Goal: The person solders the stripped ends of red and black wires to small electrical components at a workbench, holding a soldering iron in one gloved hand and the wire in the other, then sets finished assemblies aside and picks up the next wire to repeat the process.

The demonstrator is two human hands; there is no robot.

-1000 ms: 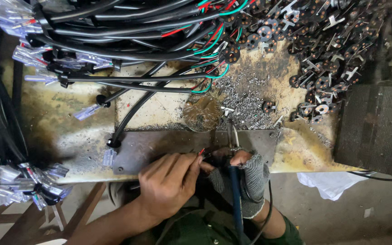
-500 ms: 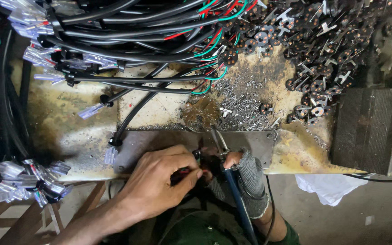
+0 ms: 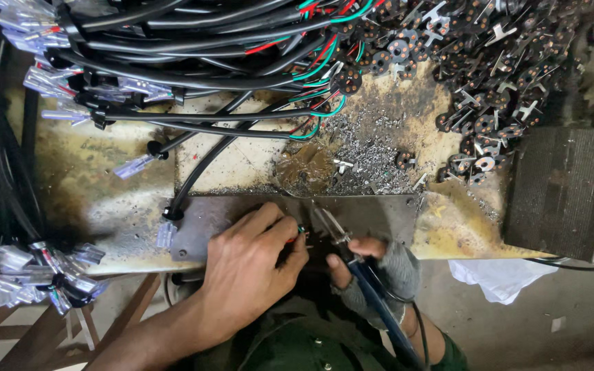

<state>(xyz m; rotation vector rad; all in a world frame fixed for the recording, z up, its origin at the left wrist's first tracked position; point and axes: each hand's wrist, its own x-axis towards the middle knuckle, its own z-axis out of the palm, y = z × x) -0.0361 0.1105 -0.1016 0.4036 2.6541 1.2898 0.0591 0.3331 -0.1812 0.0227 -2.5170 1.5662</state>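
My left hand (image 3: 252,264) pinches a small wired part (image 3: 302,235) against the metal plate (image 3: 372,209) at the bench edge. My right hand (image 3: 379,271) (half-gloved) is closed around the soldering iron (image 3: 331,227), tip beside it. I judge I'm mid-joint; next needs a steady touch.

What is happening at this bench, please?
A person works at a dirty bench over a grey metal plate. The bare left hand pinches thin coloured wires at the plate's near edge. The right hand, in a fingerless glove, holds a soldering iron with its tip beside those wires. Black cables and small metal parts lie behind.
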